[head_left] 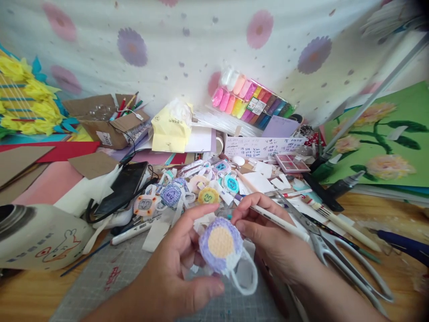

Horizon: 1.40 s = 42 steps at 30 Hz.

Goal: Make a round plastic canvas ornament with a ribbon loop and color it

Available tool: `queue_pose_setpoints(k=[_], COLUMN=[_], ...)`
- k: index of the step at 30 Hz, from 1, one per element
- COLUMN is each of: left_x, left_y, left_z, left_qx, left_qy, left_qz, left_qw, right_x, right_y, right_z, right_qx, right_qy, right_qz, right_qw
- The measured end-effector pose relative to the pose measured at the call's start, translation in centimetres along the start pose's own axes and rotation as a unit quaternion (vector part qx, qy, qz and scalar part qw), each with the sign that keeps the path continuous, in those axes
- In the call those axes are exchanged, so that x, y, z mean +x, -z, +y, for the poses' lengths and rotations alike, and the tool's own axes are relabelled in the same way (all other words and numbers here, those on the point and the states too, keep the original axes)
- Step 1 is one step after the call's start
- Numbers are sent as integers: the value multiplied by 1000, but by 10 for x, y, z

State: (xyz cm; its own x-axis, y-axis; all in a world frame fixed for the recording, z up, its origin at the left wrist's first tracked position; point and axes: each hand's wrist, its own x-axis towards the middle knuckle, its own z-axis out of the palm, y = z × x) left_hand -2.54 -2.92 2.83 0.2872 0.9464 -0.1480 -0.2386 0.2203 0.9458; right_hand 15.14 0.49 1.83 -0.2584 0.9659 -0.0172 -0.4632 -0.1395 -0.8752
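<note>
In the middle, a small round purple ornament with a peach centre and a white loop is held between the thumb and fingers of my left hand. My right hand grips a white marker pen, which slants across its fingers toward the ornament. The right fingertips are at the ornament's upper right edge; I cannot tell whether they press on it. Just beyond lie similar round pieces with markings in their centres: a purple one, a yellow one, a blue one and a peach one.
Large scissors lie right of my right hand, near a fork. A painted jar stands at left beside a black phone-like slab. A grey cutting mat lies below. Behind are a cardboard box and coloured clay packs.
</note>
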Motion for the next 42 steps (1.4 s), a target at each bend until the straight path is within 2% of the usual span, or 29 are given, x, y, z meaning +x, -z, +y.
queue_pose_setpoints(k=[3,7,10,12,14,18,21,24,27,30,34,38,42], left_x=[-2,0,2,3,3,3,3,2,1,1,3,3,3], left_y=[0,1,3,3,2,-4,-6,-6,-7,-8,-9,-8,-9], left_z=[1,1,2,4,6,9,11,11,11,11,12,12,12], left_qx=[20,109,176,192,182,162,161,153,160,173,169,180,189], left_qy=[22,7,3,8,14,37,47,47,45,35,22,8,-1], left_qz=[-15,5,-16,-9,15,65,103,113,121,131,138,137,144], left_qw=[999,994,984,981,983,984,980,981,979,976,976,974,971], right_x=[1,3,3,0,-8,-29,-38,-37,-34,-34,-35,-34,-33], right_y=[3,5,10,14,16,12,6,4,3,1,-2,-2,-1], right_z=[-1,2,-3,-13,-25,-39,-37,-32,-31,-32,-33,-32,-33], right_qx=[-1,-23,-63,-72,-110,-309,-337,-348,-367,-352,-344,-347,-352], right_qy=[-7,0,71,132,185,243,234,212,219,202,200,191,208], right_qz=[-31,-42,-5,13,14,17,30,27,-12,-42,-13,-33,-8], right_qw=[999,999,995,989,976,919,911,913,904,913,917,918,913])
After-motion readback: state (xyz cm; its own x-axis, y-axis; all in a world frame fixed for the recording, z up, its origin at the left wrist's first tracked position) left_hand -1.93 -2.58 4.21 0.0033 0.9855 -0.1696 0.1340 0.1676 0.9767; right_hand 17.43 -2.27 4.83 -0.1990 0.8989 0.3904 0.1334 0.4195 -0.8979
